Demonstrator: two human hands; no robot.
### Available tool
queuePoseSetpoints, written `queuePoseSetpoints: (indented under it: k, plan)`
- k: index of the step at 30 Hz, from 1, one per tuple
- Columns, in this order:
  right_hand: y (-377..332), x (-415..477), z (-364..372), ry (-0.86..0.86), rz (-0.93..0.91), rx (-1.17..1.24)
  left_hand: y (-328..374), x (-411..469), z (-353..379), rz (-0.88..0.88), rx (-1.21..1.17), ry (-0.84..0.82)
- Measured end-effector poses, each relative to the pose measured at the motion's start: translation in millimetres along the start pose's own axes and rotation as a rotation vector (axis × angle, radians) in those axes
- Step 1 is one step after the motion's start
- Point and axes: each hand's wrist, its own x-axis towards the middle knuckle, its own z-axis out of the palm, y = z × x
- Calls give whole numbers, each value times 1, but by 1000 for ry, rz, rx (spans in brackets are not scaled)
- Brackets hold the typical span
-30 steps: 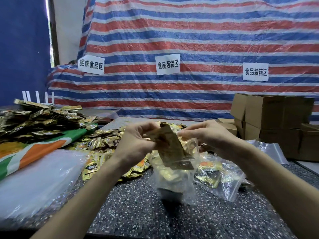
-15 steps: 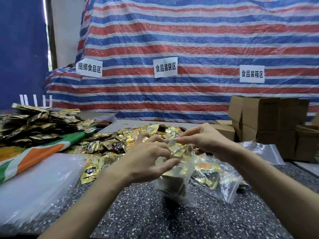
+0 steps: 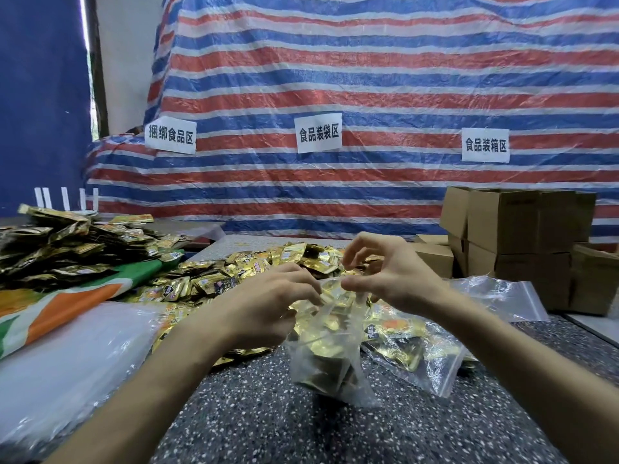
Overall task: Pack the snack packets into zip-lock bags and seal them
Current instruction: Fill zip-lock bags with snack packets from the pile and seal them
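Observation:
A clear zip-lock bag (image 3: 330, 360) holding gold snack packets stands on the speckled table (image 3: 254, 416) in front of me. My left hand (image 3: 268, 308) pinches the left side of its top edge. My right hand (image 3: 390, 274) pinches the right side of the same edge between thumb and forefinger, its other fingers raised. A heap of loose gold snack packets (image 3: 254, 266) lies just behind the hands. Right of the held bag lies a filled zip-lock bag (image 3: 412, 349).
A stack of clear empty bags (image 3: 63, 360) lies at the left front, beside an orange-green-white sack (image 3: 60, 303) topped with darker packets (image 3: 57, 242). Another empty zip-lock bag (image 3: 495, 296) and cardboard boxes (image 3: 522, 236) sit at the right. A striped tarp hangs behind.
The brown packet that both hands were feeding in has dropped into the bag. My left hand left the bag's mouth, and both hands now pinch the top edge.

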Motion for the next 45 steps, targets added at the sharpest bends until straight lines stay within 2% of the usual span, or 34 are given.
queuePoseSetpoints:
  k: [4,8,11,18,20,22,24,31,34,38,42,45]
  plan:
    - [-4,-8,5,-137,-144,-243,1,2,-1,2,-7,-5]
    - [-5,-10,6,-205,-127,-373,0,0,-4,52,212,-22]
    - [-5,-12,6,-263,-131,-451,-2,0,-2,49,276,-37]
    - [0,-27,-4,-474,-164,-544,-10,-5,-4,-101,182,162]
    - [6,-25,-12,-425,-157,-533,-13,-8,-5,-139,121,240]
    - [15,-23,-20,-290,-147,-465,-18,-12,-6,-186,55,274]
    - [22,-20,-27,-177,-130,-361,-21,-14,-8,-240,-46,249]
    - [33,-16,-32,4,-125,-136,-23,-13,-24,-347,-428,124]
    - [33,-14,-36,81,-143,61,-23,-16,-31,-364,-564,203]
    - [35,-12,-43,70,7,232,-21,-17,-26,-469,-773,374]
    - [43,-12,-44,-23,180,157,-21,-15,-14,-628,-796,328]
    - [43,-14,-45,-59,180,42,-19,-12,-14,-665,-770,328]
